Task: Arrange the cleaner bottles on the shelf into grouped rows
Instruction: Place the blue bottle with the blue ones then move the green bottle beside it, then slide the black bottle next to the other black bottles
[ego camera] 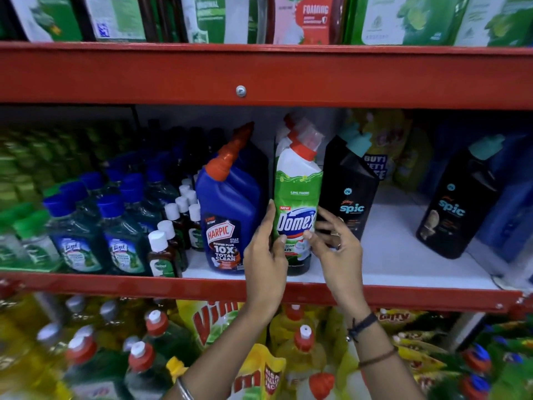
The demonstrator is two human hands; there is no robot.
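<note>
As left hand (264, 255), right hand (337, 246) hold Domex (297, 192)

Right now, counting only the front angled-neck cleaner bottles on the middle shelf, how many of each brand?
blue Harpic bottle: 1
green Domex bottle: 1
black Spic bottles: 2
Total: 4
</note>
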